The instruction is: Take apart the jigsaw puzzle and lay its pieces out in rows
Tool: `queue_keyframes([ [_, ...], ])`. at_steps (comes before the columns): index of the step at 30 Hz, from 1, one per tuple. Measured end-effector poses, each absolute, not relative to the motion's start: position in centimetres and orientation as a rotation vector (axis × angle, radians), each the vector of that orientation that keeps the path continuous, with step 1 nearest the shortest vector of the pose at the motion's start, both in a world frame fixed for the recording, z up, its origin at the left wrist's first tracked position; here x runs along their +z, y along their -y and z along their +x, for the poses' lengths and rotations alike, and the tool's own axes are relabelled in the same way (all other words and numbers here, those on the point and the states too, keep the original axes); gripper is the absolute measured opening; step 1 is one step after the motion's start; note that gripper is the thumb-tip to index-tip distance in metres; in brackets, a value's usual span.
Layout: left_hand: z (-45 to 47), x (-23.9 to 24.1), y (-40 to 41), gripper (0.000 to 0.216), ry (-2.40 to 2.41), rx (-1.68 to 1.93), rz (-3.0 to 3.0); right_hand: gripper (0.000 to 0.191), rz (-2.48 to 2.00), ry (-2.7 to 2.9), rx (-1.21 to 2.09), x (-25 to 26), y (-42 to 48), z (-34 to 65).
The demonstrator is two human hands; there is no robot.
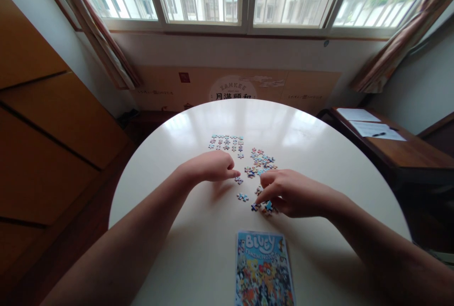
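Observation:
My left hand (214, 166) is closed, its fingers curled, with its tips at a small puzzle piece (239, 180) on the table. Reaching in from the right, my right hand (292, 192) has its index finger stretched down onto another, dark blue puzzle piece (254, 207). Its other fingers are bent over a small cluster of pieces (268, 206), partly hidden beneath them. Between the hands lies a light blue piece (243, 197). A loose pile of puzzle pieces (262, 160) spreads just beyond my right hand. Farther back, several pieces (227, 142) sit in spaced rows.
Nearest me on the round white table (159, 154) lies a colourful Bluey picture sheet (264, 268). At the right stands a brown desk (418, 147) with papers (376, 131) and a dark pen-like item. A printed cardboard panel (276, 86) leans under the window.

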State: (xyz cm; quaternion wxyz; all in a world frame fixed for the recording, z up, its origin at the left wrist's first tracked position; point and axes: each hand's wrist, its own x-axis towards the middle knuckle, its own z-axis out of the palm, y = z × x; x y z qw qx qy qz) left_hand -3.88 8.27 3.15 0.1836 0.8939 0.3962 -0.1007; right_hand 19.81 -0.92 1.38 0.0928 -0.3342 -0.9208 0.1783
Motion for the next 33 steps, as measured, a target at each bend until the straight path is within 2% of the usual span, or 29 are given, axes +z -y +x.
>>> queue_keyframes([
  [12,-4.2,3.7,-8.1,0.044,-1.295,-0.53,2.389,0.035,-0.998,2.711,0.224,0.8,0.6,19.4],
  [17,-4.1,4.1,-7.8,0.047,-1.435,-0.612,2.389,0.036,-1.068,2.653,0.139,-0.3,0.0,19.1],
  [20,-3.9,3.8,-7.7,0.047,-1.438,-0.613,2.401,0.045,-1.079,2.651,0.085,-0.9,-0.4,18.7],
  [25,-4.2,3.9,-7.9,0.044,-1.486,-0.449,2.448,0.057,-1.119,2.547,-0.018,-1.4,-0.6,18.6],
  [30,-4.6,4.2,-8.1,0.014,-0.983,-0.013,2.637,0.043,-1.056,2.267,-0.076,-1.2,-1.0,20.0],
  [33,-4.5,3.6,-8.1,0.017,-0.744,0.038,2.605,0.038,-1.02,2.176,-0.058,-1.3,-1.5,20.6],
])
